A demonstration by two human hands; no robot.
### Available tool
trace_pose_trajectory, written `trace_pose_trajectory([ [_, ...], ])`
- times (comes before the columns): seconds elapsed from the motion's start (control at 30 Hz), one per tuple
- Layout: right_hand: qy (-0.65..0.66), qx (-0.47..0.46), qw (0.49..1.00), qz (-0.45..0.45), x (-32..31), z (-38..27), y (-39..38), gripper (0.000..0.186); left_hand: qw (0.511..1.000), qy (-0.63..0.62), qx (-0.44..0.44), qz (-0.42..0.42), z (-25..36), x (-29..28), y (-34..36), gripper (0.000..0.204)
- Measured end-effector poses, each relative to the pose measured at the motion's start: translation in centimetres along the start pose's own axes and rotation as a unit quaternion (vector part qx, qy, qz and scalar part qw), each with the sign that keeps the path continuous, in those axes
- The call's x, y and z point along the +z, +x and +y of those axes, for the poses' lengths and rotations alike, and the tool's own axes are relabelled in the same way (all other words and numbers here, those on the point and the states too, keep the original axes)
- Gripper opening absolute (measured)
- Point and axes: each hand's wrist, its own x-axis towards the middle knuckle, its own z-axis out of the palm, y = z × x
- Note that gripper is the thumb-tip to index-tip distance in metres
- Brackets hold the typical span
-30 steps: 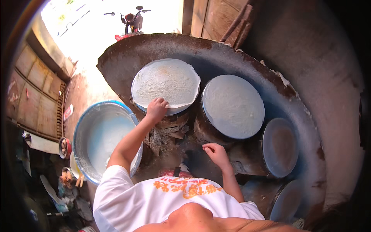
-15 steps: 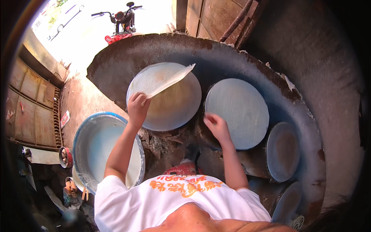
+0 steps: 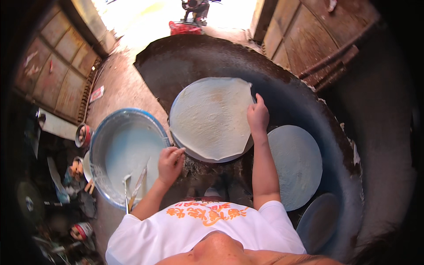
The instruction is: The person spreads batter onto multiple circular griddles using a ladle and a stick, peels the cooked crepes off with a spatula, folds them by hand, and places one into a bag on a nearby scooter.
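A thin, pale, round pancake lies spread over a round griddle, covering nearly all of it. Its right edge is lifted a little, and my right hand pinches it there, index finger stretched upward. At the pancake's lower left edge, my left hand is closed, thumb and fingertips together on the rim. To the right, a second griddle carries another pale pancake, with no hand on it.
A blue-rimmed tub of white batter stands at left, with a ladle and a flat stick leaning in it. A bare griddle is at lower right. A dark curved metal wall rings the griddles. Small cans stand at far left.
The first pancake was half folded up in my left hand; now it lies spread out. My right hand moved from the second griddle to its right edge. The view has shifted.
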Motion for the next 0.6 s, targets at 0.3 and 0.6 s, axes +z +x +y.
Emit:
trace_pose_trajectory([
  [0.3,-0.022,-0.227,0.969,0.096,-4.1,-19.1,-11.0,0.044,0.988,0.099,0.015,0.117,-11.6,-13.3,3.8,0.039],
  [0.6,0.224,-0.078,0.960,0.151,-22.6,-17.7,-35.2,0.032,0.863,-0.492,0.024,-0.111,-5.0,-9.8,11.3,0.047],
])
